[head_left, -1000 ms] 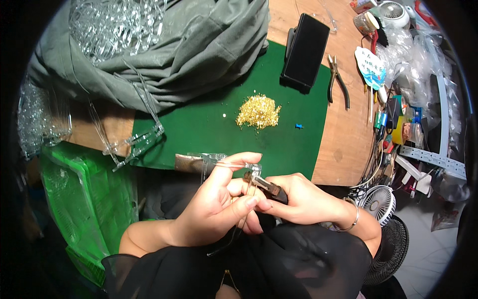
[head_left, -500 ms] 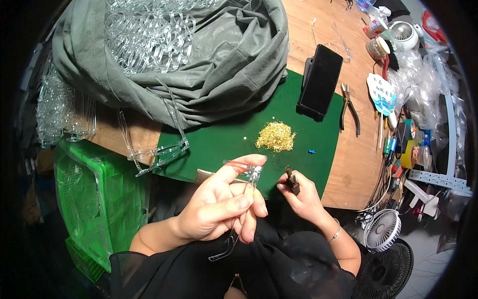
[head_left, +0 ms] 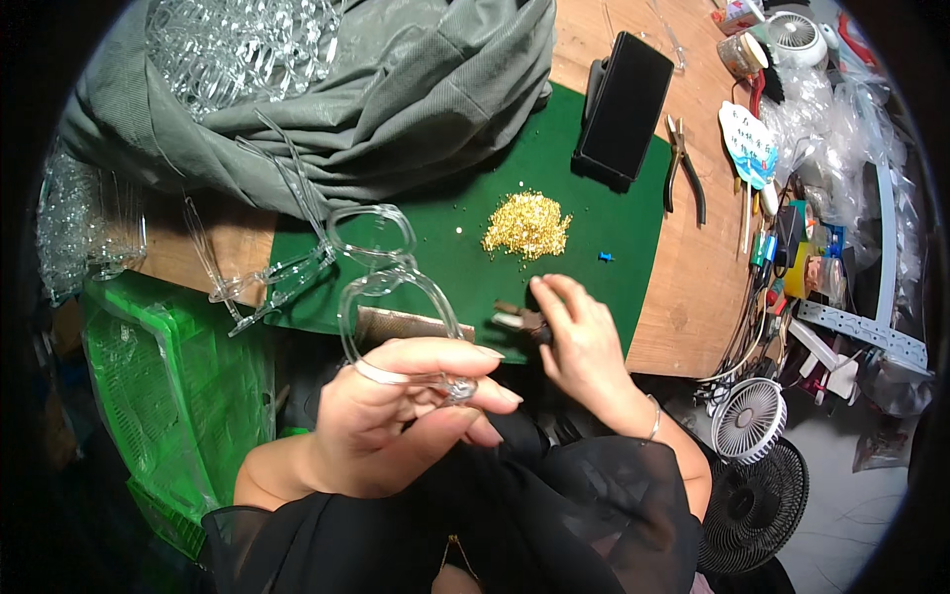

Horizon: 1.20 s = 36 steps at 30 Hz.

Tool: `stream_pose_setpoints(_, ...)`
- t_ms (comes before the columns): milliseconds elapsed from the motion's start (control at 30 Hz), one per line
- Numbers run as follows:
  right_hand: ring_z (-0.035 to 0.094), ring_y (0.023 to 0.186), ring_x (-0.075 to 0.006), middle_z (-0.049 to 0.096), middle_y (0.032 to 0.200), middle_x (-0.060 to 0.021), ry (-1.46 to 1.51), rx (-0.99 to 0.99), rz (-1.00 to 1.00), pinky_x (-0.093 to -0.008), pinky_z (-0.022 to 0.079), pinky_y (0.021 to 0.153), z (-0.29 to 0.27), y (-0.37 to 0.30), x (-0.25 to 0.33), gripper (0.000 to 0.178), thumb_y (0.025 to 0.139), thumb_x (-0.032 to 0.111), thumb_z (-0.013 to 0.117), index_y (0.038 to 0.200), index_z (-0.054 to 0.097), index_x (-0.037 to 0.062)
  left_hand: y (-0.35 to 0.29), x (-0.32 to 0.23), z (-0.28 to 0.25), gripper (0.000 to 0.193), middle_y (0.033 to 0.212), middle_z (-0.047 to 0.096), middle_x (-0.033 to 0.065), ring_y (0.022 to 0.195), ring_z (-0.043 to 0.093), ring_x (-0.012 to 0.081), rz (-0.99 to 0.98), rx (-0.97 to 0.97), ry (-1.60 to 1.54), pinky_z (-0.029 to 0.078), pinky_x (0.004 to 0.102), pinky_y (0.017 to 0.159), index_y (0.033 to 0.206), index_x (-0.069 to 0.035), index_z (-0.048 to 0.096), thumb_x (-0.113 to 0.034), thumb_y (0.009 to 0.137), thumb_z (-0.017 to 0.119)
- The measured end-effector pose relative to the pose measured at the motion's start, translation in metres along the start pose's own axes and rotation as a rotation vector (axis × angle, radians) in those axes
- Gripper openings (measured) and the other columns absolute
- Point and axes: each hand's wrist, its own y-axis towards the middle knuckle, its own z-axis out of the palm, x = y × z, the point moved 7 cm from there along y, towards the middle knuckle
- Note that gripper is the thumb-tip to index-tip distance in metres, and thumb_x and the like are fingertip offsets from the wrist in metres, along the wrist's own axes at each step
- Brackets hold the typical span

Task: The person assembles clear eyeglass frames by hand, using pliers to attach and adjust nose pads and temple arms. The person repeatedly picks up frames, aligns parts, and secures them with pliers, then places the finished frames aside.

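My left hand (head_left: 416,416) is closed around one end of a clear plastic eyeglass frame (head_left: 450,315), whose two rims rise above my fingers. In my right hand (head_left: 586,342) is a short dark hand tool (head_left: 524,322). Its tip points left, and my fingers partly hide it, so its exact kind is unclear. My right index finger reaches out just below a heap of tiny gold-coloured metal parts (head_left: 527,226) on the green mat (head_left: 445,259). Behind the left hand, a brownish strip (head_left: 411,327) lies along the mat's near edge.
A grey cloth sack (head_left: 416,109) full of clear frames (head_left: 242,49) covers the back left, with more clear frames (head_left: 267,282) beside it. A black phone (head_left: 623,109), pliers (head_left: 683,173) and a blue pin (head_left: 606,256) lie right. Green crates (head_left: 178,376) stand lower left.
My left hand has turned the eyeglass frame so its rims point up. The right hand has shifted up-left towards the gold heap, its index finger now extended. The whole view has shifted slightly.
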Motion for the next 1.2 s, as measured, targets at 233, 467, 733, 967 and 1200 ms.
stream_pose_setpoints(233, 0.055, 0.075, -0.0323, 0.055, 0.079, -0.0137, 0.272, -0.172, 0.157, -0.0380, 0.043, 0.071, 0.010, 0.015, -0.036, 0.020, 0.069, 0.001, 0.061, 0.087, 0.055, 0.0005, 0.010, -0.001, 0.006, 0.022, 0.109, 0.056, 0.0157, 0.087, 0.057, 0.0147, -0.054, 0.139, 0.149, 0.045, 0.0256, 0.080, 0.101, 0.002, 0.057, 0.001, 0.080, 0.061)
stream_pose_setpoints(467, 0.054, 0.074, -0.0284, 0.054, 0.079, -0.0098, 0.187, -0.166, 0.158, -0.0353, 0.037, 0.065, 0.020, 0.022, -0.033, 0.019, 0.071, 0.009, 0.066, 0.086, 0.055, 0.0038, 0.001, 0.014, -0.016, 0.062, 0.114, 0.055, 0.0164, 0.079, 0.058, 0.0095, -0.115, -0.177, 0.345, 0.043, 0.0223, 0.077, 0.121, 0.004, 0.019, 0.006, 0.075, 0.061)
stream_pose_setpoints(733, 0.054, 0.072, -0.0295, 0.055, 0.079, -0.0106, 0.160, -0.182, 0.158, -0.0336, 0.038, 0.063, 0.020, 0.022, -0.030, 0.017, 0.072, 0.007, 0.064, 0.086, 0.055, 0.0039, 0.014, 0.030, -0.011, 0.080, 0.112, 0.054, 0.0192, 0.070, 0.058, 0.0075, -0.064, -0.076, 0.406, 0.048, 0.0208, 0.070, 0.136, 0.001, 0.008, 0.009, 0.074, 0.057)
stream_pose_setpoints(967, 0.056, 0.066, -0.0187, 0.056, 0.075, -0.0090, 0.870, -0.234, 0.105, -0.0272, 0.045, 0.061, -0.037, 0.004, 0.007, 0.014, 0.071, -0.006, 0.062, 0.080, 0.053, 0.0003, 0.015, 0.018, -0.003, 0.101, 0.115, 0.047, 0.0234, 0.078, 0.059, 0.0103, 0.100, 0.033, 0.168, 0.050, 0.0237, 0.069, 0.137, -0.015, -0.018, 0.011, 0.074, 0.057)
stream_pose_setpoints(1200, 0.054, 0.063, -0.0204, 0.057, 0.072, -0.0078, 0.936, -0.302, -0.266, -0.0287, 0.042, 0.057, -0.059, 0.007, 0.050, 0.018, 0.067, -0.004, 0.068, 0.077, 0.055, 0.0034, 0.016, 0.015, 0.009, 0.102, 0.121, 0.045, 0.0258, 0.089, 0.060, 0.0183, 0.192, 0.123, 0.387, 0.048, 0.0290, 0.079, 0.138, -0.013, -0.014, 0.012, 0.073, 0.061)
